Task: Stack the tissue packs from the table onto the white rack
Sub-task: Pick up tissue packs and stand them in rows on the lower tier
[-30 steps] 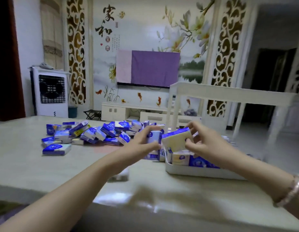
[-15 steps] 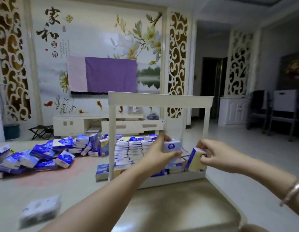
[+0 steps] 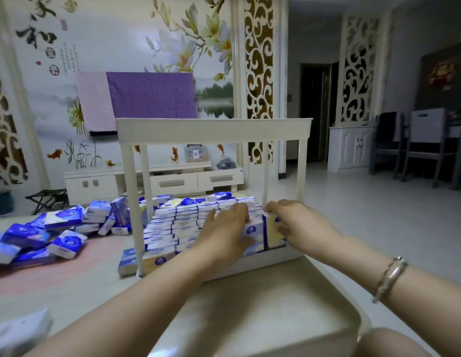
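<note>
Two tissue packs are stood on end, long axes upright, side by side at the right end of the white rack (image 3: 288, 256) lower tray. The blue pack (image 3: 255, 234) is gripped by the left hand (image 3: 224, 228); the cream pack (image 3: 273, 229) just right of it is pinched by the right hand (image 3: 299, 222), the nearer one for seating it downward.

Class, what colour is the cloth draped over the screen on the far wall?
Purple cloth, with a pale pink section at its left; head view.
</note>
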Tool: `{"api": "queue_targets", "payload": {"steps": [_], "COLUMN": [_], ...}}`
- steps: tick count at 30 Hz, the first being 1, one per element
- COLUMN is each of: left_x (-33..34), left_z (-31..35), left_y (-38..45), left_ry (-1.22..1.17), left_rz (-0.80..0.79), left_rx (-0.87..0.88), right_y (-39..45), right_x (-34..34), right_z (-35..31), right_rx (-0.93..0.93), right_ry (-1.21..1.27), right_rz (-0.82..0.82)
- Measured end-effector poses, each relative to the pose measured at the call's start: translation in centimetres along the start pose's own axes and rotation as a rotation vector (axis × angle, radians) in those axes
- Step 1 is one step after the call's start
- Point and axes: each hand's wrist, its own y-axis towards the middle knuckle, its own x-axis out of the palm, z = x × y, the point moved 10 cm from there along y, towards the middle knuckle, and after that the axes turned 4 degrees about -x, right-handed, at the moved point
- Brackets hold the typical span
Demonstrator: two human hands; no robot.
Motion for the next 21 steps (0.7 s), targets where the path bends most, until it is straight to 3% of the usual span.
{"api": "queue_targets", "payload": {"steps": [5,9,12,15,18,21], "left_x": [1.5,1.1,-1.7,-4.3,-3.1,0.8], "left_z": [0.8,0.6,-2.4,-7.7,-12.0,-13.2], "left_y": [-0.2,-0.6,-0.3,-0.4,-0.9,-0.5], "left_ry": [0.198,0.164,0.102,0.169,0.193,0.177], "left_rz": [-0.004,-0.027,0.051,0.103,-0.006,-0.200], "left_rx": [-0.018,-0.019,-0.168,-0.380,-0.525,-0.562], "right_y": [-1.3,-1.8,-1.1,0.2,1.3,1.8], "right_x": [2.3,1.7,0.9,1.1,2.6,4.2], "right_z": [-0.2,-0.1,0.3,1.4,2.3,2.6], "right_rx": [0.038,0.058,0.182,0.372,0.534,0.596], "right_ry": [0.016,0.234,0.517,0.630,0.605,0.561], "right_rz": [-0.083,-0.112,-0.067,-0.044,-0.127,-0.195]}}
